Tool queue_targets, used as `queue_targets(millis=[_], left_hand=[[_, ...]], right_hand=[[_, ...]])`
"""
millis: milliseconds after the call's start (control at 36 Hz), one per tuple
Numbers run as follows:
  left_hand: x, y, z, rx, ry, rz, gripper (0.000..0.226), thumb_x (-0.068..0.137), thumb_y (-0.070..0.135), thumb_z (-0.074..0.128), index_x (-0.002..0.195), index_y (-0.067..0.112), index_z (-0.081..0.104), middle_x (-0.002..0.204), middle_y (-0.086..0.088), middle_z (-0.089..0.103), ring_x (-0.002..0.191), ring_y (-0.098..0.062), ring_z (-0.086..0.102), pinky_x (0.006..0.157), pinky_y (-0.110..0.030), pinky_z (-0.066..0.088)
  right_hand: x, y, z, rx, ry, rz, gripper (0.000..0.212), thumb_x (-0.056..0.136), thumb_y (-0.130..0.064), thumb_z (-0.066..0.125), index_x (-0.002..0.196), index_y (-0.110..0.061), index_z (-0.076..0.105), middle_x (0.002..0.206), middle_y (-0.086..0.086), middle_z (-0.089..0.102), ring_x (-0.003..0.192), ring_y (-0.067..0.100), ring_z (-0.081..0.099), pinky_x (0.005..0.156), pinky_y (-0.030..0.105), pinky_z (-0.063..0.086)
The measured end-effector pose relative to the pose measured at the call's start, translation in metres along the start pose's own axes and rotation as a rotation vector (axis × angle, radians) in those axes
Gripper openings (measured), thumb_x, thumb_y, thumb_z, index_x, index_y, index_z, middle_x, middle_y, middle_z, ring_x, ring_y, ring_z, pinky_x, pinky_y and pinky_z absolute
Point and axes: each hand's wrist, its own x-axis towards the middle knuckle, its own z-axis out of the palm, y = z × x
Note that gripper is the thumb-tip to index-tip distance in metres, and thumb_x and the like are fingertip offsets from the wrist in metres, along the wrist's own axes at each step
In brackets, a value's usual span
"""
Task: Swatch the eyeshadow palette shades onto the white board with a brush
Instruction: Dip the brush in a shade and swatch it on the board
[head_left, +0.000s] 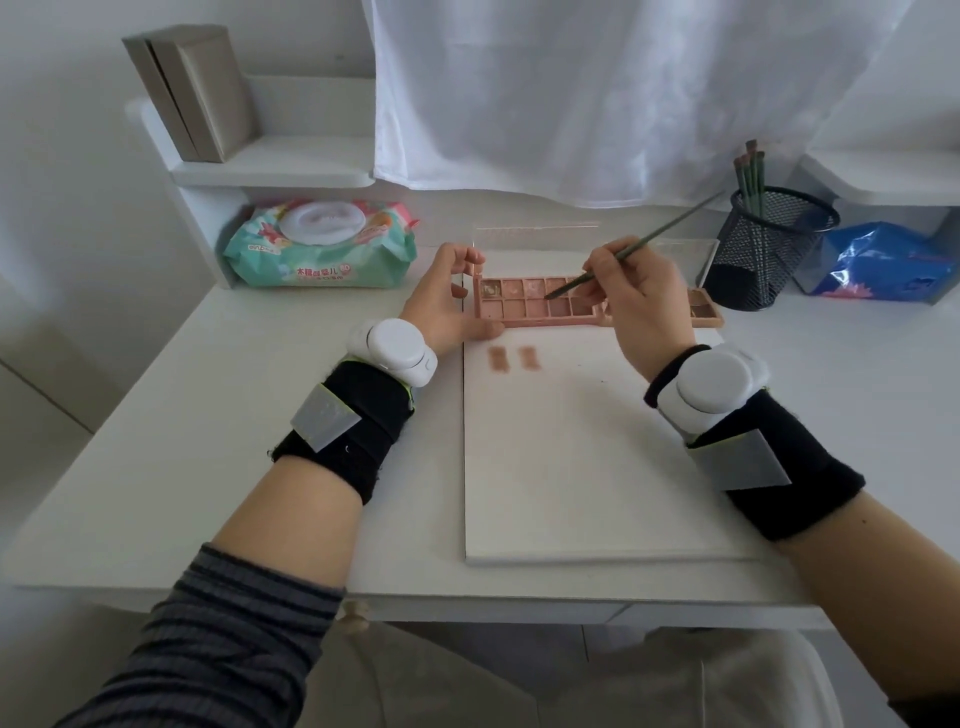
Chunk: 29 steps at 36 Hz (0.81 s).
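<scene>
**Fingers load brush from palette, third swatch pending**

Fingers (597, 265) of the right hand (641, 306) pinch a thin green brush (631, 249) pen-style; grasp is firm, low on the handle. Brush tip sits down in a lower-row pan of the pink eyeshadow palette (540, 304), about mid-palette. Handle's long axis runs from the tip up and away to the right, toward the mesh pen cup (769, 249).

Left hand (447, 296) steadies the palette's left end: thumb along the near edge, fingers curled round the far corner, so it is gripping. Clear lid (535, 231) stands open behind the pans.

Palette lies crosswise on the far end of the white board (587, 467), long axis left-to-right. Two brownish swatches (514, 358) sit side by side on the board just nearer than the palette's left part; space to their right is blank.

Key relation: next free swatch spot lies nearer the person and slightly left of the brush tip, so the right hand, which has the brush, likely lifts and pulls toward the body. Left hand is closer to the swatches but busy holding.

Further out on the bench (260, 415): a second palette (704, 306) partly hidden behind the right hand, spare brushes in the mesh cup, blue bag (883, 265) far right, wet-wipes pack (322, 247) far left.
</scene>
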Motion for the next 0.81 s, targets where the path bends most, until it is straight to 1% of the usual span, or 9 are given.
queue_targets(millis=[56,111,167,222,278,417,583,667,806], left_hand=[[-0.002,0.001,0.0,-0.014,-0.009,-0.005,0.069,0.05,0.021,0.074,0.108,0.021,0.037,0.107,0.012,0.043,0.101,-0.012,0.046,0.079,-0.014,0.041],[-0.003,0.003,0.0,-0.04,-0.019,-0.035,0.069,0.051,0.019,0.075,0.109,0.023,0.037,0.112,0.006,0.042,0.086,-0.014,0.05,0.072,-0.015,0.045],[-0.004,0.004,0.001,-0.067,-0.025,-0.051,0.071,0.056,0.009,0.08,0.109,0.022,0.036,0.116,0.0,0.04,0.077,-0.016,0.05,0.063,-0.011,0.045],[-0.003,0.004,0.001,-0.083,-0.02,-0.067,0.068,0.064,-0.005,0.078,0.11,0.021,0.035,0.118,-0.003,0.039,0.076,-0.018,0.05,0.061,-0.012,0.046],[-0.003,0.004,0.001,-0.089,-0.017,-0.077,0.066,0.067,-0.009,0.075,0.111,0.02,0.035,0.118,-0.003,0.038,0.073,-0.015,0.05,0.061,-0.014,0.046],[-0.002,0.004,0.001,-0.096,-0.012,-0.087,0.066,0.067,-0.01,0.075,0.111,0.02,0.035,0.119,-0.003,0.038,0.073,-0.012,0.052,0.06,-0.012,0.046],[-0.002,0.004,0.002,-0.097,-0.01,-0.088,0.066,0.068,-0.01,0.075,0.111,0.02,0.034,0.119,-0.002,0.038,0.073,-0.013,0.051,0.061,-0.013,0.046],[-0.003,0.005,0.002,-0.102,-0.006,-0.089,0.066,0.068,-0.01,0.074,0.112,0.019,0.035,0.12,-0.003,0.038,0.072,-0.012,0.051,0.059,-0.011,0.046],[-0.004,0.008,0.002,-0.104,-0.007,-0.088,0.067,0.068,-0.011,0.074,0.112,0.019,0.034,0.12,-0.003,0.038,0.072,-0.011,0.051,0.06,-0.011,0.046]], right_hand=[[-0.001,-0.001,-0.006,-0.027,-0.046,0.01,0.022,0.096,-0.02,0.048,0.074,-0.022,0.053,0.072,0.008,0.066,0.065,0.019,0.059,0.067,0.035,0.048],[-0.007,0.001,-0.01,-0.04,-0.059,0.016,0.022,0.096,-0.019,0.047,0.074,-0.022,0.052,0.068,0.002,0.063,0.064,0.018,0.059,0.068,0.036,0.05],[-0.015,0.007,-0.009,-0.031,-0.05,-0.001,0.023,0.096,-0.018,0.047,0.074,-0.021,0.052,0.064,0.001,0.061,0.062,0.018,0.057,0.068,0.038,0.049],[-0.023,0.012,-0.007,-0.041,-0.047,-0.025,0.021,0.096,-0.022,0.047,0.076,-0.018,0.054,0.063,0.0,0.059,0.061,0.016,0.055,0.068,0.038,0.048],[-0.026,0.014,-0.007,-0.059,-0.055,-0.049,0.02,0.094,-0.028,0.046,0.079,-0.018,0.054,0.063,-0.002,0.058,0.063,0.016,0.055,0.069,0.039,0.047],[-0.026,0.016,-0.006,-0.124,-0.085,-0.109,0.012,0.091,-0.027,0.045,0.08,-0.027,0.051,0.066,-0.009,0.057,0.069,0.018,0.058,0.074,0.042,0.049],[-0.026,0.016,-0.003,-0.142,-0.112,-0.102,0.025,0.096,-0.018,0.049,0.078,-0.036,0.048,0.068,-0.011,0.057,0.073,0.021,0.06,0.08,0.047,0.049],[-0.026,0.016,-0.002,-0.162,-0.123,-0.103,0.024,0.095,-0.017,0.05,0.078,-0.034,0.048,0.066,-0.011,0.056,0.073,0.025,0.06,0.079,0.048,0.048],[-0.027,0.014,-0.005,-0.189,-0.15,-0.095,0.019,0.096,-0.015,0.048,0.078,-0.018,0.052,0.064,-0.004,0.056,0.07,0.026,0.058,0.074,0.045,0.048]])
